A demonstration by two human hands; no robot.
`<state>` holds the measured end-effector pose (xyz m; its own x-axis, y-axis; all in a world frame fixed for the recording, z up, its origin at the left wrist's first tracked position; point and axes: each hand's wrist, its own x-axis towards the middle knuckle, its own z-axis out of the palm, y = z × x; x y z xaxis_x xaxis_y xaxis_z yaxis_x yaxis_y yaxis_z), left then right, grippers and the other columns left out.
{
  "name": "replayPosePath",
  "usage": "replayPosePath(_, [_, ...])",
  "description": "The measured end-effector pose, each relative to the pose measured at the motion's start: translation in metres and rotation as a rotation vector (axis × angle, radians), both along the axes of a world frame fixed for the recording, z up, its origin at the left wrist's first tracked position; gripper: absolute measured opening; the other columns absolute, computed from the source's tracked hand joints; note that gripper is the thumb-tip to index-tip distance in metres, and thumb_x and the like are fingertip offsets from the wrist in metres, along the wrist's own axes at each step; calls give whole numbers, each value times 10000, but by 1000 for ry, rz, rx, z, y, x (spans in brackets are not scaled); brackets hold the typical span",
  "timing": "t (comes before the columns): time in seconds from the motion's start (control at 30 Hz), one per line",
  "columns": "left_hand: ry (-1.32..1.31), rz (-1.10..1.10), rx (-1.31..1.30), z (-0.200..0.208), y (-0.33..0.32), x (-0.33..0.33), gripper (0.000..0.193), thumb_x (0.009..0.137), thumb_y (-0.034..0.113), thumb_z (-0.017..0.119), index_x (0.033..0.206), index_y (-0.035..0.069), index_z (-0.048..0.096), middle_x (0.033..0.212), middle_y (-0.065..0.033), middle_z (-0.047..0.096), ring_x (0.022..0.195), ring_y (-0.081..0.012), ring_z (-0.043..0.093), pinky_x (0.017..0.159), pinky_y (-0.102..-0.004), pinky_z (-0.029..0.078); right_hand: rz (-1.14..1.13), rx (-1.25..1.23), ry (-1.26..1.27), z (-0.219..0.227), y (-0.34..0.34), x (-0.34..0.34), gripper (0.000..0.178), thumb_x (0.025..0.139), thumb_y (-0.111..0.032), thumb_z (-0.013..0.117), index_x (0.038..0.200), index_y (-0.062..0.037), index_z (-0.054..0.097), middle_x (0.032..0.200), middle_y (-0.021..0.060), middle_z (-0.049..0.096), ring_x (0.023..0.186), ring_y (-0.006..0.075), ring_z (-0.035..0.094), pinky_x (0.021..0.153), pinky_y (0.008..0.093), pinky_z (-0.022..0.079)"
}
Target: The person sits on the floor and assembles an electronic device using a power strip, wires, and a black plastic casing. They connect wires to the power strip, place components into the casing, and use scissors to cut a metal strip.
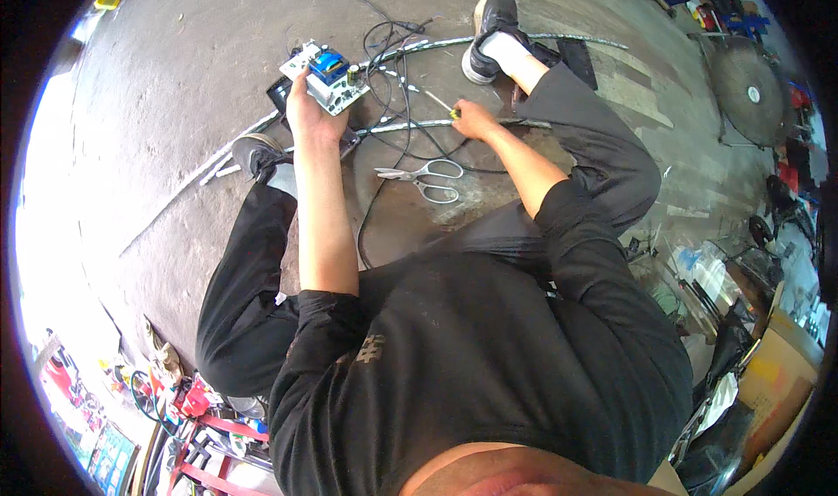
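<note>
Up at the left, my left hand (316, 116) is closed on a white circuit board (342, 100). A blue block-like component (330, 65) and several small parts stand on the board. Part of a black casing (280, 93) shows beside that hand. My right hand (474, 120) grips a screwdriver (438, 103), its thin metal shaft slanting up and left toward the board but apart from it. Below and between the hands, grey-handled scissors (428, 180) lie on the floor with their blades pointing left. Loops of black cable (406, 103) run between the two hands.
Long silvery strips (576, 37) curve across the concrete floor (201, 51) around my feet. A dark flat piece (578, 64) lies by my right shoe (495, 33). A large round fan (749, 93) stands at the right. Mixed clutter and a cardboard box (777, 374) sit lower right.
</note>
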<state>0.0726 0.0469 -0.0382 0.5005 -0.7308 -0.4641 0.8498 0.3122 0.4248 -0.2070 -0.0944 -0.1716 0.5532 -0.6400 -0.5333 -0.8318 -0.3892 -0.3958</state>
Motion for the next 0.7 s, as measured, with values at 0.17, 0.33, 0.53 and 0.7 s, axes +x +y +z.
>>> replayPosePath(0.17, [45,4,-87,-13,11,19,397,984,291,395,1272,47,518,1179,-195,626,1071,-424,608,956,-605,460,-74,-57,25,11,-6,8,428,817,-224,715,1189,-47,599,1145,183,658,1078,344,623,917,434,489])
replayPosePath(0.33, [21,41,-50,-14,19,27,396,990,296,391,1266,42,518,1161,-198,630,1060,-451,611,925,-609,481,-3,-366,-179,22,10,30,454,842,-284,694,1188,-12,582,1160,197,632,1102,350,601,932,438,483])
replayPosePath(0.53, [20,34,-7,2,18,16,338,976,253,451,1243,59,525,1126,-130,642,1017,-323,634,934,-510,489,-317,276,-314,5,23,77,592,795,-425,716,1189,-3,583,1226,209,605,1130,328,597,956,412,475])
replayPosePath(0.7, [-63,-106,57,-15,25,30,397,988,248,442,1271,-30,465,1132,-221,632,987,-431,648,883,-550,532,-350,28,-341,-12,41,102,927,674,-524,799,1269,107,471,1208,282,585,1118,384,590,976,431,464])
